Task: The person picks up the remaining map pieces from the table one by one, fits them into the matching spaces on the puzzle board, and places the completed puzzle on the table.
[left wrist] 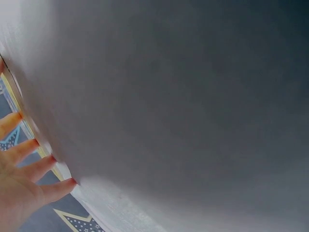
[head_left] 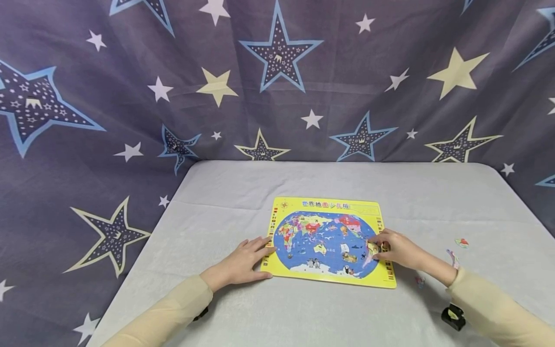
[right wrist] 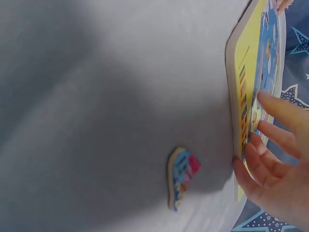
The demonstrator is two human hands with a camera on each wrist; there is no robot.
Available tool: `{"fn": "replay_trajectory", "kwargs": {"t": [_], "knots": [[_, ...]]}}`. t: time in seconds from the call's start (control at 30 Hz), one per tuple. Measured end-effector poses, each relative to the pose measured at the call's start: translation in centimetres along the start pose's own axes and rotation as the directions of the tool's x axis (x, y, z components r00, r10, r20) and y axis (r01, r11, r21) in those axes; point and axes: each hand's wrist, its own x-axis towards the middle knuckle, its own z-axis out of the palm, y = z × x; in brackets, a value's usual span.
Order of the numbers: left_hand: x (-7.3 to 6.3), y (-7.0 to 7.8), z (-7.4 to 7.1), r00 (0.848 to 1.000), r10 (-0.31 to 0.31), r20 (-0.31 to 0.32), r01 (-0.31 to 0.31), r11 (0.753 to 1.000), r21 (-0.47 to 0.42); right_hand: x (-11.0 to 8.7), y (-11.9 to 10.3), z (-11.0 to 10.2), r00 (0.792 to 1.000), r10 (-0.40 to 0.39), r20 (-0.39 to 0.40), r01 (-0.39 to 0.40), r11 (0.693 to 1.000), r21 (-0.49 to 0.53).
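Observation:
A yellow-bordered world map puzzle board (head_left: 329,279) lies flat on the table, its blue oval holding colourful land and animal pictures. My left hand (head_left: 243,261) rests at the board's left edge with fingers spread; in the left wrist view those fingertips (left wrist: 46,162) touch the edge. Over the right end of the oval, my right hand (head_left: 399,248) pinches a small yellowish puzzle piece (head_left: 372,247) between thumb and fingers. In the right wrist view this puzzle piece (right wrist: 255,116) sits at the board's surface, partly hidden by the fingers.
To the right of the board lie loose puzzle pieces: a red-and-green one (head_left: 462,243), a narrow one (head_left: 453,259) by the right wrist, and a small one (head_left: 419,281) near the board's corner. A grey cloth covers the table (head_left: 329,318); a star-patterned curtain (head_left: 303,140) hangs behind.

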Motion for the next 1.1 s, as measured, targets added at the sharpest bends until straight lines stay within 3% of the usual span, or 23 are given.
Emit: {"fn": "replay_trajectory", "kwargs": {"t": [1.1], "knots": [[-0.06,0.16,-0.2,1.0,0.007,-0.005,-0.007,1.0,-0.004,0.38,-0.18,0.8,0.995,0.06,-0.08,-0.061,0.998,-0.012]]}}
